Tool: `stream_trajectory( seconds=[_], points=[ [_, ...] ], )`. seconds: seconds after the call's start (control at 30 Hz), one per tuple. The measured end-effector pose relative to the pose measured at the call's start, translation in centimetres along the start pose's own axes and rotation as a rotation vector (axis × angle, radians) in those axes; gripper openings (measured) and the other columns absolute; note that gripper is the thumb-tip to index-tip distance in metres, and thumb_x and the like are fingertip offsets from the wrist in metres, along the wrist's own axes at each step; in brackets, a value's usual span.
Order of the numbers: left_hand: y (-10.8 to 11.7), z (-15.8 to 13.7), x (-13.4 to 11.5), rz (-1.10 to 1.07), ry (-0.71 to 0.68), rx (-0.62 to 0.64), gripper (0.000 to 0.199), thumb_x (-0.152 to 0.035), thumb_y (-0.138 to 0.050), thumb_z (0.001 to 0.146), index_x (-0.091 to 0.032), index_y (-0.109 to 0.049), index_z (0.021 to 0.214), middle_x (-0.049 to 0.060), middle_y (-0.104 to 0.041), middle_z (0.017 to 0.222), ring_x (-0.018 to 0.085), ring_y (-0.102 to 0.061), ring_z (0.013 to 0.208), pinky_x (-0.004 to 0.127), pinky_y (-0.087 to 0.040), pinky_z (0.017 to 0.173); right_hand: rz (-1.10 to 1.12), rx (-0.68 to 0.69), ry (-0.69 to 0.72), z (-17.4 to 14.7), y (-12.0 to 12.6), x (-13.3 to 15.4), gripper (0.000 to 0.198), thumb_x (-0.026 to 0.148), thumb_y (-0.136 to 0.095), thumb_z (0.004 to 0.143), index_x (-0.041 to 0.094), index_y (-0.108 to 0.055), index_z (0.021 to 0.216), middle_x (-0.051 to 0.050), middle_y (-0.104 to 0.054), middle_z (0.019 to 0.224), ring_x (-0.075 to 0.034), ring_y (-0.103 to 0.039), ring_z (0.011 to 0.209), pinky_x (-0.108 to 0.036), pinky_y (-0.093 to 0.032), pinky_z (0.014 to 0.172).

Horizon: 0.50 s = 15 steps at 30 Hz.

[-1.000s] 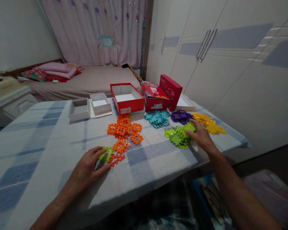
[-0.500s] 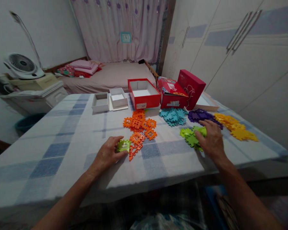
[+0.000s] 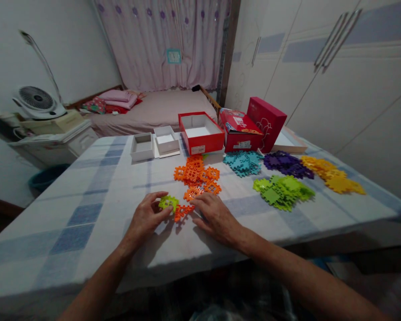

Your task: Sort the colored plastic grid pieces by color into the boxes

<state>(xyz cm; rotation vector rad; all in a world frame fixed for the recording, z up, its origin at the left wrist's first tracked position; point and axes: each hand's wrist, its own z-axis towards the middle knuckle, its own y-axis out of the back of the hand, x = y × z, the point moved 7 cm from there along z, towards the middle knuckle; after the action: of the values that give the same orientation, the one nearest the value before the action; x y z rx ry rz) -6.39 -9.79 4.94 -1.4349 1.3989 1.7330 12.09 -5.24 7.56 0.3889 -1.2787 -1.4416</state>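
Note:
Between the thumb and fingers of my left hand (image 3: 150,211) is a lime-green square interlocking tile (image 3: 168,202) with a window cut in it. Right beside it, an orange triangular tile (image 3: 183,211) sits slightly tilted, casting a shadow on the cloth. My right hand (image 3: 217,218) has its fingertips at the right end of that triangle, thumb lower down; the exact grip is partly hidden. Just behind the fingers lies an orange square tile (image 3: 193,192), in front of a heap of orange tiles (image 3: 194,173). Whether the green and orange tiles are joined, I cannot tell.
To the right lie piles of lime-green tiles (image 3: 284,191), turquoise tiles (image 3: 243,162), purple tiles (image 3: 287,164) and yellow tiles (image 3: 341,178). Along the back stand a small grey-white box (image 3: 142,156), a white box (image 3: 167,145), an open red box (image 3: 205,145) and more red boxes (image 3: 242,141).
My right hand has left the lime-green pile and moved left to the orange triangular tile. My left hand still holds the green tile, now tilted. The triangle has turned a little.

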Motion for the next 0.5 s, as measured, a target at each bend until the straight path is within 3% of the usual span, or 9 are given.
stream_trajectory(
  seconds=[0.2,0.4,0.5],
  points=[
    [-1.7,0.0,1.2,-0.305,0.122,0.04,0.058,-0.033,-0.073,0.063,-0.015,-0.057,0.116,0.004,-0.07,0.085,0.015,-0.063,0.067,0.027,-0.049,0.064,-0.039,0.004,-0.094,0.9,-1.6,0.4,0.05,0.033,-0.065,0.083,0.012,-0.05,0.126,-0.013,-0.059,0.117,-0.026,-0.05,0.109,-0.041,-0.044,0.094],
    [-2.9,-0.1,1.2,-0.445,0.129,0.062,0.056,-0.03,-0.074,0.063,-0.016,-0.058,0.115,0.004,-0.069,0.097,0.015,-0.064,0.076,0.028,-0.049,0.07,-0.269,-0.018,-0.016,1.1,-2.0,0.9,0.031,0.021,-0.054,0.091,0.015,-0.055,0.121,-0.008,-0.064,0.101,-0.023,-0.054,0.093,-0.037,-0.044,0.082],
    [-1.6,0.1,0.1,-0.45,0.072,-0.042,0.058,-0.027,-0.074,0.06,-0.017,-0.059,0.115,0.003,-0.069,0.098,0.015,-0.064,0.079,0.026,-0.049,0.07,-0.347,-0.036,0.069,0.4,-1.1,1.4,0.032,0.02,-0.05,0.093,0.016,-0.053,0.125,-0.007,-0.064,0.095,-0.022,-0.053,0.088,-0.035,-0.043,0.077]
  ],
)
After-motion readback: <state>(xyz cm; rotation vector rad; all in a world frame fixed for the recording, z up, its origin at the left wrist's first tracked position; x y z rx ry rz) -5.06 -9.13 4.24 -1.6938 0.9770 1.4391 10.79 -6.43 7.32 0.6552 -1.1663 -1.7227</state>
